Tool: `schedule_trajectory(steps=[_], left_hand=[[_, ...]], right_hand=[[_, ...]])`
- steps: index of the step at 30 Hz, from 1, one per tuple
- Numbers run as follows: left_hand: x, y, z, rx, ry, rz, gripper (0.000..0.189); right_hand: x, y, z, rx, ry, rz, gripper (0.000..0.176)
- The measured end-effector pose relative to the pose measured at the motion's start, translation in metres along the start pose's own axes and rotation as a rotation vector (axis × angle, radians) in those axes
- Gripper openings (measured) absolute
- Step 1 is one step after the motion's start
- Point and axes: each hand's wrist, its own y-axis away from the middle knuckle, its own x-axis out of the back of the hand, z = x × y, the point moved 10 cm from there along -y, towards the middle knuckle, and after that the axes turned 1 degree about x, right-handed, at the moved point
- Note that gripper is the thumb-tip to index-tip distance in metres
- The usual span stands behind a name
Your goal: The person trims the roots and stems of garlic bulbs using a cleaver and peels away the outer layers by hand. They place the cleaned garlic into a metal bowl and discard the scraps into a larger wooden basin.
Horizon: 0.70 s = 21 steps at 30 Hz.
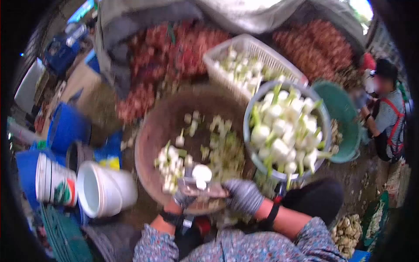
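Observation:
Over the near rim of a wide brown tub (144, 144), my two grey-gloved hands work close together. My right hand (245, 196) is closed at the right end of a flat, shiny, knife-like blade (213, 191). My left hand (185, 199) is curled at the blade's left end; what its fingers hold is hidden. A white peeled bulb (201, 173) shows just above the blade. Inside the tub lie trimmed white bulbs (171, 159) on the left and pale green trimmings (224, 148) on the right.
To the right stands a grey basin (248, 146) heaped with green-stemmed white bulbs, beside a green tub (349, 148). Behind are a white crate (273, 56) of bulbs and reddish piles (179, 52). Buckets (107, 190) crowd the left. Another person (388, 113) sits at right.

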Motion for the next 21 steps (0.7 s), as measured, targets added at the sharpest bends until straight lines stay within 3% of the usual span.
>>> schedule_trajectory(steps=[5, 21], left_hand=[[-0.027, 0.048, -0.002, -0.009, 0.079, 0.044, 0.062], [-0.053, 0.085, -0.004, -0.236, -0.542, 0.001, 0.051]], right_hand=[[-0.01, 0.013, -0.03, 0.182, 0.074, -0.041, 0.019], [-0.038, 0.034, -0.006, 0.127, 0.167, -0.108, 0.014]])
